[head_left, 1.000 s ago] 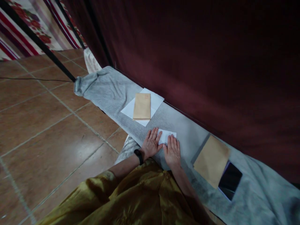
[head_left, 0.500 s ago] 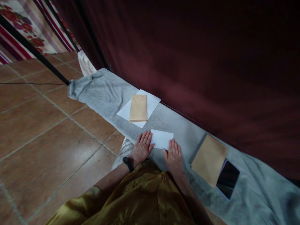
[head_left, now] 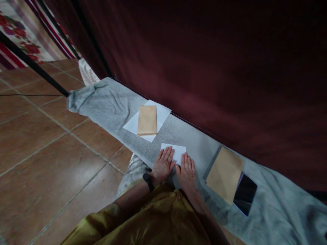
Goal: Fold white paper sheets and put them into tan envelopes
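Observation:
A small white sheet of folded-looking paper (head_left: pixel 178 151) lies flat on the grey cloth in front of me. My left hand (head_left: pixel 164 164), with a dark band at the wrist, rests palm down over the paper's left part, its fingers stretched out. On the right edge of the paper my right hand (head_left: pixel 187 170) also lies flat, fingers extended. The two hands are close together, and they cover the paper's near corners. Neither hand grips anything.
Beyond my left hand, a brown envelope stack (head_left: pixel 147 120) sits on a larger white sheet (head_left: pixel 163 115). To the right are a brown envelope (head_left: pixel 225 174) and a dark-screened phone (head_left: pixel 245 194). Grey cloth (head_left: pixel 112 102) covers the narrow surface; a maroon curtain (head_left: pixel 178 68) hangs behind.
My left hand has slid right, from the paper's left edge onto the paper, closer to my right hand. The whole view has shifted slightly.

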A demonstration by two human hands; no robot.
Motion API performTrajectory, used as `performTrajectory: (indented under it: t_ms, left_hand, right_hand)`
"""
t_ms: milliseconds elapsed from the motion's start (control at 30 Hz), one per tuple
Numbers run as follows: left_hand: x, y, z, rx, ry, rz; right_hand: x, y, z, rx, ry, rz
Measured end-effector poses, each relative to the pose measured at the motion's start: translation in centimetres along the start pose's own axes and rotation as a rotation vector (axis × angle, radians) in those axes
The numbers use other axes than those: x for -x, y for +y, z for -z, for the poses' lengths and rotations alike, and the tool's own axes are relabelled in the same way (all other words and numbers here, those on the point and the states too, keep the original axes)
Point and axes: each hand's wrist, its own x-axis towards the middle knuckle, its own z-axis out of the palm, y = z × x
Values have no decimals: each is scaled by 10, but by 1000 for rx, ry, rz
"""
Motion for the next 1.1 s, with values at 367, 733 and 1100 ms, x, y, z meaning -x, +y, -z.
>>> performTrajectory:
  t_ms: [367,733,1100]
  left_hand:
    - [1,-16,2,-62,-6,45]
    - [3,-33,8,-83,25,51]
    - [1,-37,8,-90,11,9]
  right_hand:
    - [-32,-16,1,-86,-47,-24]
    - [-62,-12,-3,-106,-179,-33]
    - [-109,13,8,-86,-191,-60]
